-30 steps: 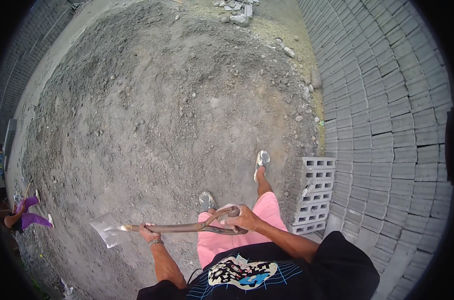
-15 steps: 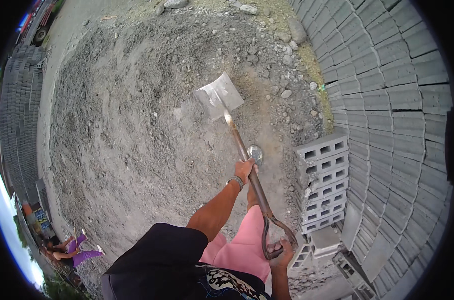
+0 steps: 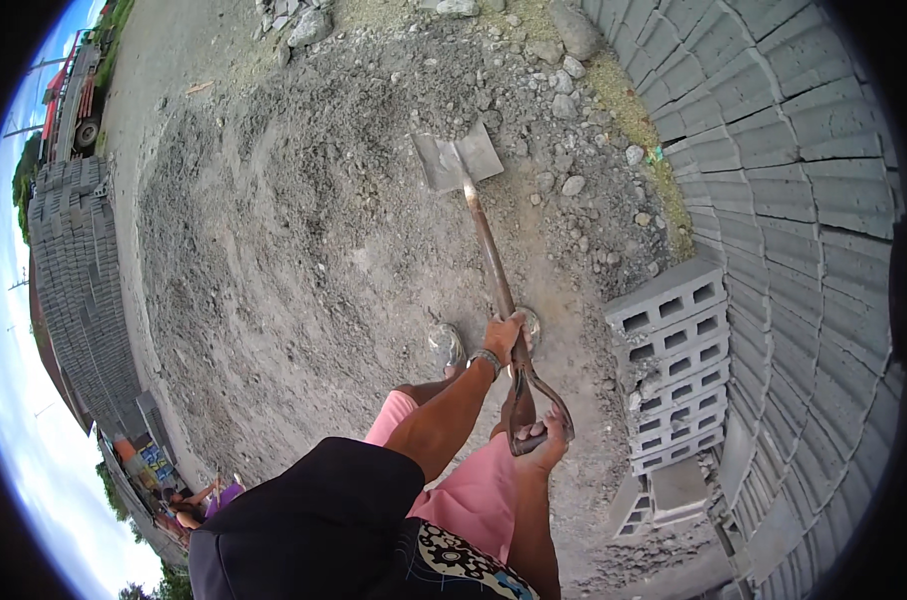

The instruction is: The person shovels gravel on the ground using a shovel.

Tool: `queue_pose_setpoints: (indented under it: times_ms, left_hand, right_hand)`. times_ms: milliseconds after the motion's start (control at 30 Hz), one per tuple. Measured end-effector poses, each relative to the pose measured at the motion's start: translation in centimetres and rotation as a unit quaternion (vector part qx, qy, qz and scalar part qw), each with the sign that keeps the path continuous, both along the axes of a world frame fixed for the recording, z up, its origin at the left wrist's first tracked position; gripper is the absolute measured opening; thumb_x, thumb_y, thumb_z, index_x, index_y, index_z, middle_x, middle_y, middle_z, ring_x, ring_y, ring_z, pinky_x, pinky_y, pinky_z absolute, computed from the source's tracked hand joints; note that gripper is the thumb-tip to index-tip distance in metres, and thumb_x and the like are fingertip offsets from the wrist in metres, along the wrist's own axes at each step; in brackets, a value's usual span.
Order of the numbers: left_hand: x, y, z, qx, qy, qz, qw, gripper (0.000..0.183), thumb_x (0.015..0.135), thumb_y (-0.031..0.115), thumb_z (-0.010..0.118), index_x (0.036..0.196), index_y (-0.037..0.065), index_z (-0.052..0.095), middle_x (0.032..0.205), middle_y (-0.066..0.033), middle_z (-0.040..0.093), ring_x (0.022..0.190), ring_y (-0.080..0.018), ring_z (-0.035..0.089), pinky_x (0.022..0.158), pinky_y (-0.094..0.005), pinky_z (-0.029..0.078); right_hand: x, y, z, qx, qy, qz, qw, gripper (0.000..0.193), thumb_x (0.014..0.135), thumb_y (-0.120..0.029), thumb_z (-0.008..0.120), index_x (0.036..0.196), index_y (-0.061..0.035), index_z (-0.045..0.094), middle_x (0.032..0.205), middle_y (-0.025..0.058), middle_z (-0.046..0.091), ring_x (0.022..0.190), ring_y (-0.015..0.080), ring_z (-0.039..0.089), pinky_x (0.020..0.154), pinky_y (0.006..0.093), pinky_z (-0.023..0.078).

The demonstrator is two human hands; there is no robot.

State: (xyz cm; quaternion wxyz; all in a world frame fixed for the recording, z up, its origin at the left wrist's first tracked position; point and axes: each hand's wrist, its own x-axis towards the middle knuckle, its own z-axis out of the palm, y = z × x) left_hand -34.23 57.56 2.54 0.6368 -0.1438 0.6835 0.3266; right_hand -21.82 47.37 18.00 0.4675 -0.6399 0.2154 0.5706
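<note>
A shovel (image 3: 491,250) with a flat grey metal blade and a worn shaft reaches away from me. Its blade rests against the grey gravelly sand (image 3: 314,200) ahead. My left hand (image 3: 505,333), with a band on its wrist, is wrapped round the lower shaft. Closer to my body, my right hand (image 3: 544,440) is closed on the grip of the looped handle. Whether the blade carries any sand is hard to make out; it looks nearly bare. My two shoes stand on the sand, beside and below the shaft.
Stacked hollow concrete blocks (image 3: 674,370) stand close on my right, by a long wall of piled grey blocks (image 3: 774,150). Stones (image 3: 574,186) lie along its foot. Far left are another block stack (image 3: 84,270), a truck (image 3: 79,110) and a person (image 3: 189,503).
The blade has shifted a little farther out and to the right. My right hand and the handle have moved up and slightly left. My left shoe has come into view.
</note>
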Motion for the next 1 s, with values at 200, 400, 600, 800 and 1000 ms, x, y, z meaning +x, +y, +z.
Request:
queue_pose_setpoints:
  times_ms: [200,400,600,800,1000]
  left_hand:
    - [1.2,-1.6,0.9,-0.040,0.030,-0.032,0.998,0.017,0.090,0.014,0.060,0.080,0.002,0.056,0.064,-0.0080,0.056,0.048,-0.0191,0.055,0.038,-0.0330,0.047]
    - [-8.1,12.1,-1.6,-0.002,0.036,-0.087,0.996,0.015,0.085,0.013,0.060,0.078,0.001,0.055,0.063,-0.0077,0.055,0.048,-0.0215,0.055,0.044,-0.0359,0.049]
    - [-11.3,17.8,-3.8,0.002,0.038,-0.109,0.993,0.021,0.087,0.017,0.059,0.091,-0.003,0.056,0.076,-0.0124,0.060,0.062,-0.0257,0.062,0.055,-0.0377,0.055]
    - [-15.6,19.6,-6.1,-0.090,-0.086,-0.172,0.977,0.050,0.089,0.037,0.058,0.117,-0.004,0.052,0.105,-0.0186,0.062,0.100,-0.0345,0.063,0.089,-0.0522,0.051]
    - [-25.3,30.5,-17.0,-0.046,-0.002,-0.052,0.998,0.026,0.087,0.022,0.065,0.091,-0.004,0.058,0.071,-0.0116,0.061,0.059,-0.0255,0.062,0.052,-0.0407,0.054]
  right_hand:
    - [0.8,-0.9,2.4,-0.010,-0.018,0.016,1.000,0.035,0.080,-0.009,0.057,0.114,-0.0012,0.055,0.057,0.0015,0.047,0.043,0.0134,0.047,0.041,0.0300,0.044]
    - [-8.0,10.8,-2.5,-0.016,0.070,-0.042,0.997,0.015,0.080,-0.014,0.059,0.095,-0.0110,0.059,0.054,-0.0012,0.042,0.042,0.0145,0.040,0.043,0.0308,0.041]
    - [-9.3,16.8,-5.9,-0.014,0.014,0.013,1.000,0.012,0.080,-0.018,0.063,0.082,-0.0100,0.055,0.058,0.0010,0.045,0.045,0.0153,0.042,0.043,0.0304,0.040]
    - [-8.7,16.5,-5.3,-0.161,-0.074,0.014,0.984,0.015,0.079,-0.016,0.065,0.078,-0.0089,0.052,0.059,0.0026,0.047,0.044,0.0161,0.044,0.042,0.0312,0.041]
    - [-15.0,19.5,-2.0,-0.281,-0.193,0.012,0.940,0.020,0.079,-0.016,0.068,0.075,-0.0084,0.050,0.056,0.0013,0.043,0.042,0.0152,0.041,0.040,0.0309,0.038]
